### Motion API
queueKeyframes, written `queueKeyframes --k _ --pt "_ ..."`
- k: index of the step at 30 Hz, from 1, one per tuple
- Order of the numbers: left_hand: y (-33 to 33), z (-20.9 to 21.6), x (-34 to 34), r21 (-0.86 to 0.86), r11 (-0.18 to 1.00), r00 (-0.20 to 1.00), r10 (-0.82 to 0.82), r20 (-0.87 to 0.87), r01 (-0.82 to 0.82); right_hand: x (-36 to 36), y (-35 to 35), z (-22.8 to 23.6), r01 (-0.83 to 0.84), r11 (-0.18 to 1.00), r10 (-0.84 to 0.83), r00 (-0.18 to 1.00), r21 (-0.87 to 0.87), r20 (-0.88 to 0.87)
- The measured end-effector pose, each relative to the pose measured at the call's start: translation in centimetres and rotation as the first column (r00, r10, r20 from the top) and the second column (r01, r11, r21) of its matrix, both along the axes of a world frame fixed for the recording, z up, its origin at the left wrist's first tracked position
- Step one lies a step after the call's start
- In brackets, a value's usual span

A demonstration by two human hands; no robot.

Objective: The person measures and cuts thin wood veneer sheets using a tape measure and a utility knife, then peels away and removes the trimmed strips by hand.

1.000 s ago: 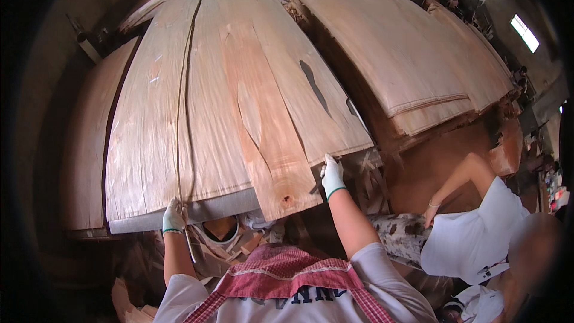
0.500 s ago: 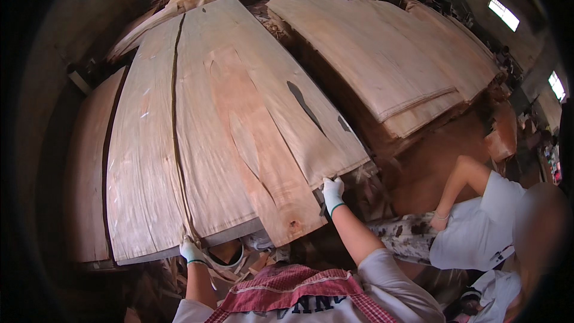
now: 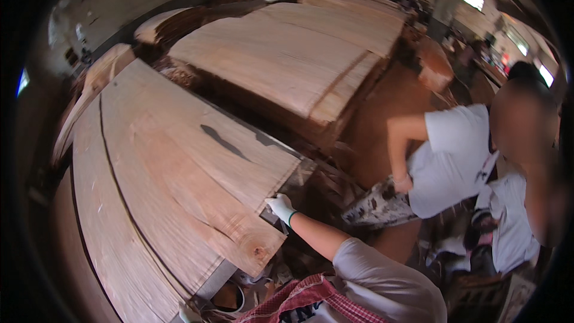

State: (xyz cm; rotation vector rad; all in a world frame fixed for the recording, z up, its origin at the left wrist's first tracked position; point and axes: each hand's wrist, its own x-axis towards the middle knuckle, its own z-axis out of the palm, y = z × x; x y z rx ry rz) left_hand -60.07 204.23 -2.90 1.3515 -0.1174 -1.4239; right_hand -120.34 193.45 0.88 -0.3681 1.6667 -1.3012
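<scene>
Thin wood veneer sheets [image 3: 161, 167] lie side by side on a stack in front of me, with a dark gap running lengthwise between two of them. My right hand [image 3: 280, 206], in a white knit glove with a green cuff, is closed on the near edge of the right-hand veneer sheet. A reddish veneer strip [image 3: 254, 248] with a knot juts out beyond the edge beside that hand. My left hand [image 3: 190, 313], also gloved, is at the lower rim and partly cut off. It pinches the near edge by the gap.
Another large veneer stack [image 3: 281, 60] stands beyond to the right. A person in a white shirt [image 3: 451, 161] is close by on my right, hand at the hip. A round tub [image 3: 230, 297] sits under the near edge. Wood scraps litter the floor, and a pillar [image 3: 447, 0] rises farther back.
My view has swung to the right, so the stacks and both hands appear shifted left. My left hand now sits at the lower rim. Both hands stay at the veneer's near edge.
</scene>
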Motion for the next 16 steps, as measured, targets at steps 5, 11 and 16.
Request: queueKeyframes --k 5,11,16 --pt "-2.6 4.2 -5.0 0.312 0.946 0.722 -0.272 0.636 0.082 -3.5 8.7 0.0 -0.085 0.996 0.085 0.996 -0.014 0.010" --pt "-8.8 6.2 -7.0 0.411 0.904 -0.095 -0.402 0.911 0.115 -6.3 26.2 -5.7 -0.271 0.931 0.304 0.947 0.246 -0.107" --pt "-15.3 7.9 -18.7 0.109 0.827 -0.161 -0.023 0.987 0.551 -7.7 36.8 -5.2 -0.144 0.717 0.575 0.675 0.682 -0.462"
